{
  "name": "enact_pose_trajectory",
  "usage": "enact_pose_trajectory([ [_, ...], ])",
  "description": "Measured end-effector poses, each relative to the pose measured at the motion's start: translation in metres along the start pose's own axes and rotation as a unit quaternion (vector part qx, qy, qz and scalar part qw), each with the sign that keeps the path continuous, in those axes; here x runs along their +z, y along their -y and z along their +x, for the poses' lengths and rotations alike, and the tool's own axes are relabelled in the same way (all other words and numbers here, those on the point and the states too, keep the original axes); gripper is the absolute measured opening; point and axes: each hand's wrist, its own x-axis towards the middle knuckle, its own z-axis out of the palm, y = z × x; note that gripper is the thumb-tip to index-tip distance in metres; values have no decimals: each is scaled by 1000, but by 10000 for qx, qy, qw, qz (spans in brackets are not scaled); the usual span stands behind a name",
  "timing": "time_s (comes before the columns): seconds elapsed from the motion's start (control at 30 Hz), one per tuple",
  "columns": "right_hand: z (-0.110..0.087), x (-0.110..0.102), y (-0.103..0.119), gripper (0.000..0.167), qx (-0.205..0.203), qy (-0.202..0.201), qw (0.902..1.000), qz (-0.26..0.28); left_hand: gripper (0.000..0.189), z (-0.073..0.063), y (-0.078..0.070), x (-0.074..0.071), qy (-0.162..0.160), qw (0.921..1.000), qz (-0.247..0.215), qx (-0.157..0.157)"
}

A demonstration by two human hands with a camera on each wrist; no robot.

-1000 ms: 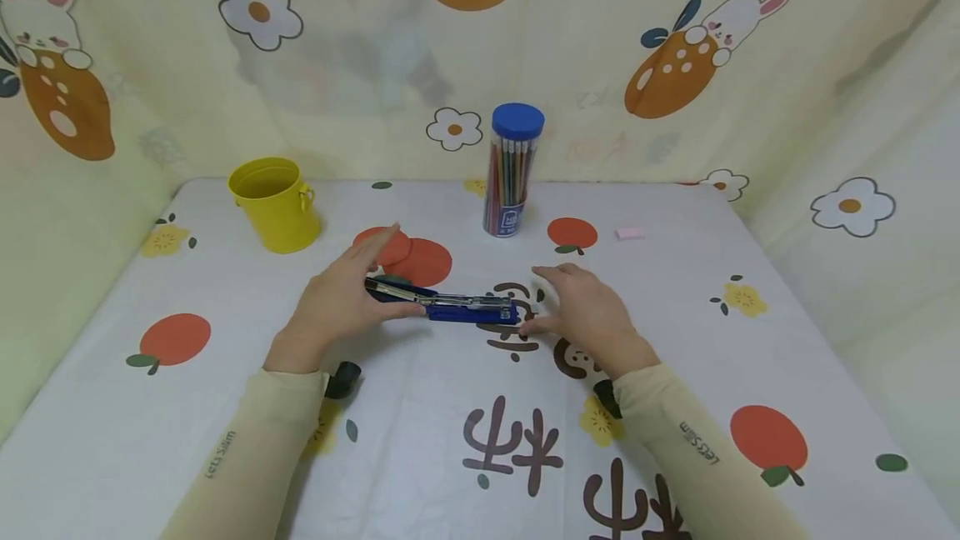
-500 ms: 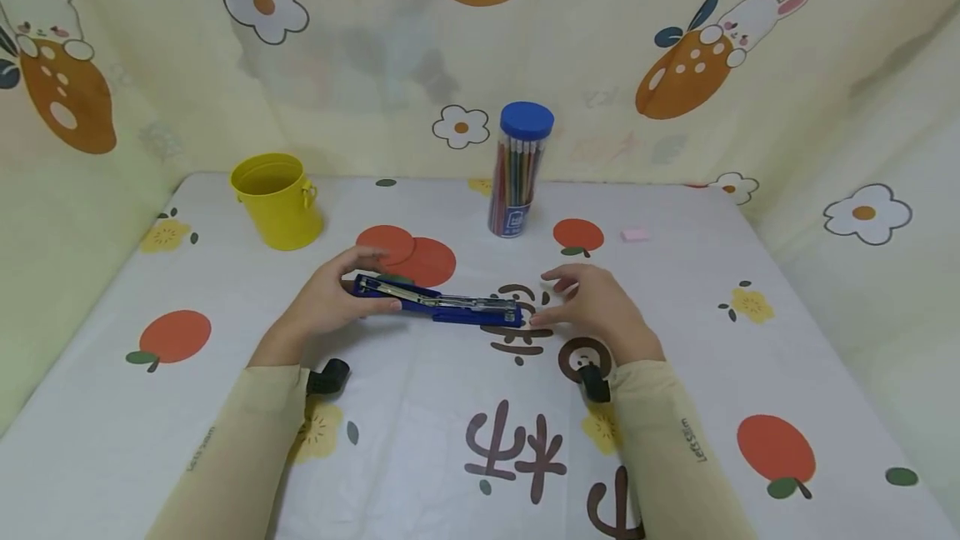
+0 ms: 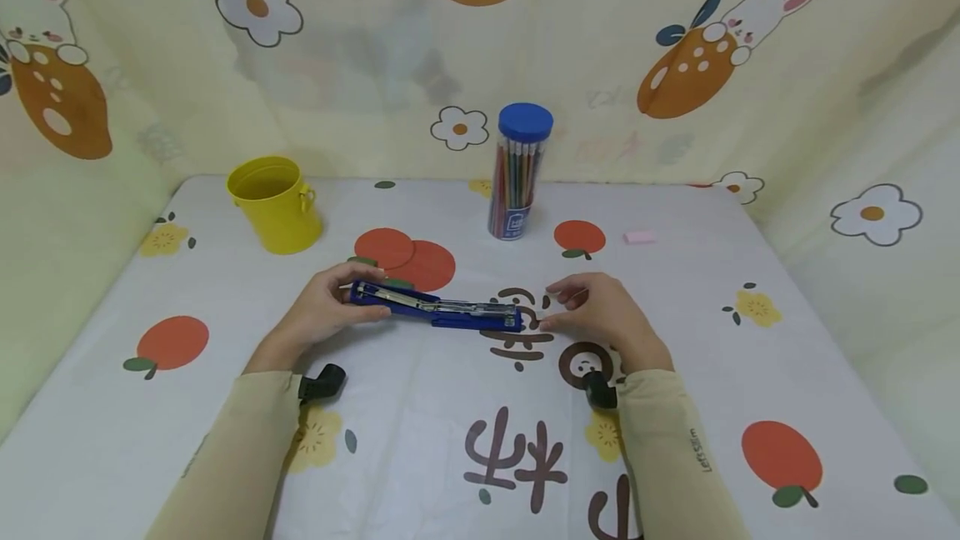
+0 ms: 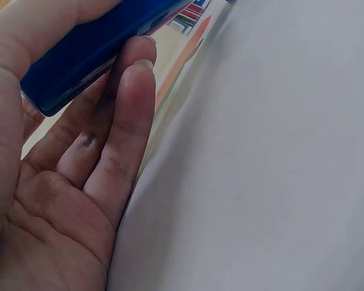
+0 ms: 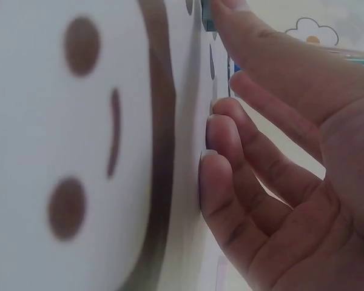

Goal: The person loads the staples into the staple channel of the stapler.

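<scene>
A blue stapler (image 3: 435,307) lies across the middle of the table in the head view, unfolded, its metal staple channel facing up. At its left end my left hand (image 3: 322,307) grips it, thumb along the near side and fingers behind. In the left wrist view the blue stapler end (image 4: 85,54) sits between thumb and fingers, with the lower fingertips by the cloth. Just past the stapler's right end is my right hand (image 3: 603,311), fingers loosely bent and thumb tip close to that end. The right wrist view shows these fingertips (image 5: 215,176) resting at the cloth, holding nothing.
A yellow bucket (image 3: 285,219) stands at the back left. Behind the stapler rises a clear tube of pencils (image 3: 513,182) with a blue lid. A pink eraser (image 3: 639,237) lies to its right. The printed cloth (image 3: 420,440) covers the table, and a patterned curtain (image 3: 360,107) hangs behind.
My left hand has drawn slightly left with the stapler's left end, its spread fingers closing in around it. My right hand has shifted a little right, away from the other end.
</scene>
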Motion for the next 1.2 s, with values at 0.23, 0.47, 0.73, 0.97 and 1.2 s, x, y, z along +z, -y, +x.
enact_pose_trajectory([
  [0.23, -1, 1, -1, 48, 200, 92, 9997, -74, 54, -1, 2, 0, 8, 9999, -102, -61],
  [0.47, 0, 3, -4, 41, -31, 63, 10000, -35, 48, 0, 6, 0, -26, 9996, -232, 181],
  [0.73, 1, 6, -2, 27, -258, 172, 9995, -20, 46, 0, 6, -1, 25, 9989, -438, 163],
  [0.97, 3, 9, -1, 20, -493, 241, 9985, -88, 47, -2, 7, -2, -24, 9993, -376, 52],
  [1.2, 2, 6, 1, 26, -422, 304, 9984, -220, 47, 0, 4, -1, -45, 9997, -240, 15],
])
